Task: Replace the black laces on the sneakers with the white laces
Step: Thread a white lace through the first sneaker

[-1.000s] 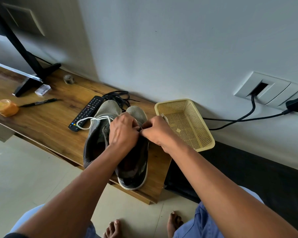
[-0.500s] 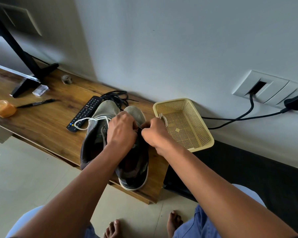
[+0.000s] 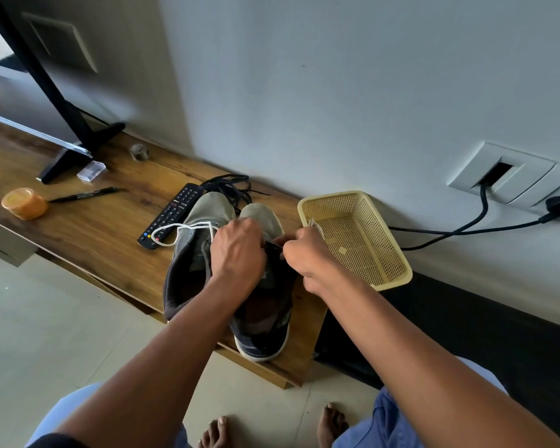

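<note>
Sneakers [image 3: 204, 253] side by side at counter [image 3: 88, 234] near edge, toes toward wall. Left hand [image 3: 238, 250] curled over right sneaker's throat, right hand [image 3: 304, 253] beside it, fingers pinched (on white lace, likely; grip itself hidden). White lace [image 3: 175, 231] loops off left sneaker onto remote [image 3: 170, 215]. Black laces [image 3: 230, 185] heaped behind sneakers' toes. Yellow basket [image 3: 388, 279] just right of sneakers.

Wooden shelf [image 3: 88, 227] carries two sneakers [image 3: 188, 263] under hands; remote [image 3: 170, 216], black laces [image 3: 230, 185], pen [image 3: 84, 195], orange tub [image 3: 23, 203] left of left hand [image 3: 236, 250]; yellow basket [image 3: 398, 273] beside right hand [image 3: 307, 257].
</note>
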Demonstrator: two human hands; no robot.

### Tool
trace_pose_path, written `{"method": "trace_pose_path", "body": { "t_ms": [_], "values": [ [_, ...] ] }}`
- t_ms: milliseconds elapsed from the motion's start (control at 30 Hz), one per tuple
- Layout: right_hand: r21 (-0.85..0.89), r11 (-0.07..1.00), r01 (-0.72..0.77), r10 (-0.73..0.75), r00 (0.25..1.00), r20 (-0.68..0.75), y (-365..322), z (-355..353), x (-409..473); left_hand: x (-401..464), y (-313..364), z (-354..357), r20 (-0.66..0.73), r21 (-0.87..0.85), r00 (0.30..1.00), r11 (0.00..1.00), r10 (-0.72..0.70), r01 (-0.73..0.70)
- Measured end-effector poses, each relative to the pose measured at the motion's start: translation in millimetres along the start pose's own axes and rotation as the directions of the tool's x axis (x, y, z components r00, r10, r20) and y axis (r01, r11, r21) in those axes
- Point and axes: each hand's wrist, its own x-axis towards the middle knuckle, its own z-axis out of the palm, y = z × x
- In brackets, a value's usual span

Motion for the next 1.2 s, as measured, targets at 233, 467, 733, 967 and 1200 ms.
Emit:
{"method": "trace_pose_path", "body": {
  "t_ms": [233, 467, 733, 967, 1200],
  "values": [
    [0.04, 0.999, -0.006, 0.007, 1.0, -0.014, 1.2, 1.9, 3.5, -0.8, -7.9, -5.1, 0.001, -0.119, 0.999, 0.992, 0.037, -0.037],
    [0.068, 0.998, -0.015, 0.017, 1.0, -0.025, 3.0, 4.0, 3.8, -1.5, -5.5, -7.0, 0.018, -0.131, 0.999, 0.99, 0.043, -0.041],
    [0.061, 0.998, 0.008, -0.008, 1.0, -0.005, 0.6, 1.1, 0.1, -0.9, -6.5, -9.9, 0.035, -0.152, 0.997, 0.987, 0.064, -0.058],
    [0.038, 0.999, 0.026, -0.026, 1.0, -0.008, 0.5, 0.4, -2.8, -1.0, -0.6, -10.0, 0.068, -0.048, 0.994, 0.996, 0.08, -0.077],
    [-0.04, 0.994, 0.1, -0.1, 0.995, 0.004, 1.6, -1.0, -2.6, 2.9, -9.6, -6.8, 0.05, -0.115, 0.997, 0.992, 0.055, -0.049]
  ]
}}
